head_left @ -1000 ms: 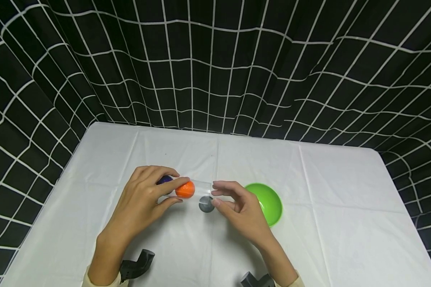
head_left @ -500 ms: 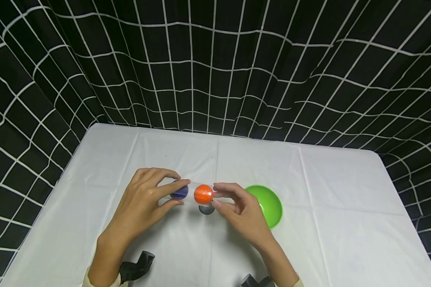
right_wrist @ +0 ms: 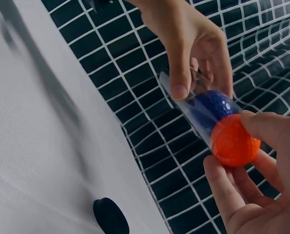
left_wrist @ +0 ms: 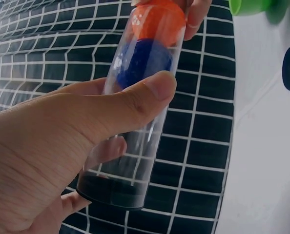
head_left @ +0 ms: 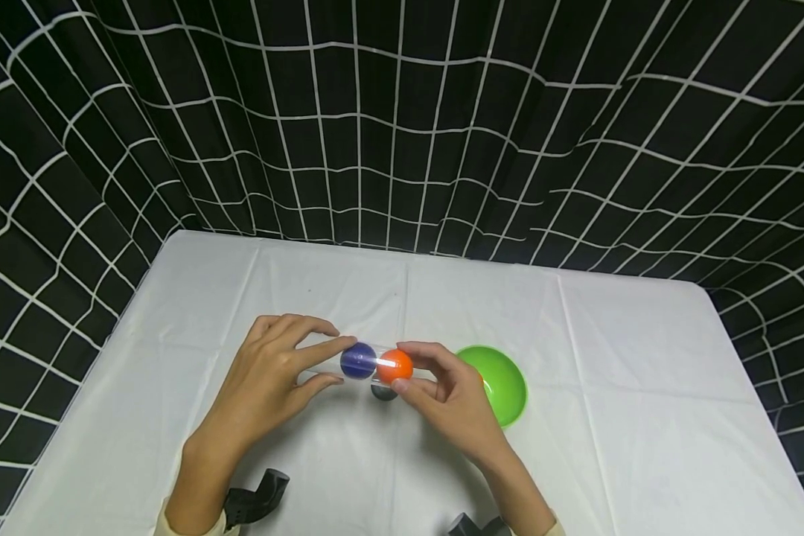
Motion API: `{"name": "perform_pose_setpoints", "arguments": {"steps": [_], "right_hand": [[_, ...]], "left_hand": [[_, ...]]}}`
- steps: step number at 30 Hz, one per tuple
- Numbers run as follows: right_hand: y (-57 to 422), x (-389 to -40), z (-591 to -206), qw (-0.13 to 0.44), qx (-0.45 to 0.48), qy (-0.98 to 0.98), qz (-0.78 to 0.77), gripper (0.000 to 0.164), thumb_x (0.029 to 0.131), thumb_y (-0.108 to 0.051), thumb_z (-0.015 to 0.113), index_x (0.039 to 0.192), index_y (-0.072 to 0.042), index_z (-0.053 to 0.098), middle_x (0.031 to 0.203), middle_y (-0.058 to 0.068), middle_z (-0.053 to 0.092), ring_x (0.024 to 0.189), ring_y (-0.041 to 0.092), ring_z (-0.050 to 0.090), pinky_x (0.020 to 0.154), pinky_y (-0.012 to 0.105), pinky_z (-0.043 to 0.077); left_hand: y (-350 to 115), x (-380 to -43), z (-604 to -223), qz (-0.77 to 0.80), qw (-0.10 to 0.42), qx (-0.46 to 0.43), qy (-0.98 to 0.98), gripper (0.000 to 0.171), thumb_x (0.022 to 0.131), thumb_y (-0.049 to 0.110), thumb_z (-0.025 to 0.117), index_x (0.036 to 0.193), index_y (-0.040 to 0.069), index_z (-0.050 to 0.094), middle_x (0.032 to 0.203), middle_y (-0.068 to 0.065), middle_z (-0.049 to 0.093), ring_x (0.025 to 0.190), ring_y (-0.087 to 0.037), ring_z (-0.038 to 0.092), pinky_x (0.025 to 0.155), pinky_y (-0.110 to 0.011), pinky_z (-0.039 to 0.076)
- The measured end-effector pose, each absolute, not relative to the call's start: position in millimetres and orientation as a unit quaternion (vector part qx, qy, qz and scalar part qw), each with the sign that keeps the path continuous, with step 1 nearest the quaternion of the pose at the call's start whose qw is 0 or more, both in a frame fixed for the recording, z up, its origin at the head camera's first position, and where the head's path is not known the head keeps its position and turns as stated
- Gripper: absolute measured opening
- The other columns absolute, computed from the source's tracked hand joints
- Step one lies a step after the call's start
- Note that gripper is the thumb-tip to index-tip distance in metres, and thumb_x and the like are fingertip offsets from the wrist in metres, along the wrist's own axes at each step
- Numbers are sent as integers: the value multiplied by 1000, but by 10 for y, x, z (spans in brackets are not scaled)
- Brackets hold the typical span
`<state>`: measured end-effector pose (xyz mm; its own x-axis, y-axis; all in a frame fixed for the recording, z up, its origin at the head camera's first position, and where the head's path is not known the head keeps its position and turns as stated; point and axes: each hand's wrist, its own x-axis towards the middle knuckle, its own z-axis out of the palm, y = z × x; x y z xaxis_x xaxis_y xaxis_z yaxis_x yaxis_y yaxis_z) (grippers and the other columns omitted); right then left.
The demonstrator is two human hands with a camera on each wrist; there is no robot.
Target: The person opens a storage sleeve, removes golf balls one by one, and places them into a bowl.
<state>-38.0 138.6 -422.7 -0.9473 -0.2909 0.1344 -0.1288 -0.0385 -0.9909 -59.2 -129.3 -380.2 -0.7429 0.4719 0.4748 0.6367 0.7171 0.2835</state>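
My left hand (head_left: 268, 372) holds a clear tube (left_wrist: 135, 156) with a dark closed base, thumb and fingers round its side. Inside it a blue ball (head_left: 358, 361) touches an orange ball (head_left: 394, 365), which sits at the mouth. My right hand (head_left: 452, 394) is at that mouth, its thumb and fingers on opposite sides of the orange ball; in the right wrist view the fingertips touch the orange ball (right_wrist: 235, 141). Below the tube a dark round lid (head_left: 384, 392) lies on the table, partly hidden.
A green bowl (head_left: 502, 383) stands just behind my right hand, partly covered by it. A small orange patch shows at its near edge, too little to identify. White cloth covers the table (head_left: 643, 387); a black curtain with white grid lines (head_left: 402, 134) surrounds it.
Both balls have slid rightward along the tube, away from my left hand. The orange ball has come between my right fingertips. Both hands have stayed nearly in place.
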Motion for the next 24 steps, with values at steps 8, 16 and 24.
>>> {"name": "perform_pose_setpoints", "arguments": {"steps": [8,16,24], "right_hand": [[1391,-376,-4204,53,-137,698,-701,46,94,3,75,138,2,62,134,27,65,102,17,80,91,26,64],[1407,-335,-4122,54,-122,699,-703,47,93,2,76,138,1,62,133,18,68,100,25,81,89,25,64],[1470,-350,-4100,38,-132,701,-700,43,95,3,74,136,0,64,130,5,70,100,19,80,88,24,64]], "left_hand": [[-1302,-591,-3799,-224,176,-297,-911,51,79,36,93,128,31,78,119,2,75,114,-22,69,104,-44,49],[-1301,-591,-3820,-252,162,-296,-907,50,81,38,91,128,32,77,121,4,74,117,-21,69,106,-47,51],[-1319,-601,-3813,-262,156,-284,-909,50,81,38,92,128,30,78,120,4,74,116,-20,69,109,-48,51]]}}
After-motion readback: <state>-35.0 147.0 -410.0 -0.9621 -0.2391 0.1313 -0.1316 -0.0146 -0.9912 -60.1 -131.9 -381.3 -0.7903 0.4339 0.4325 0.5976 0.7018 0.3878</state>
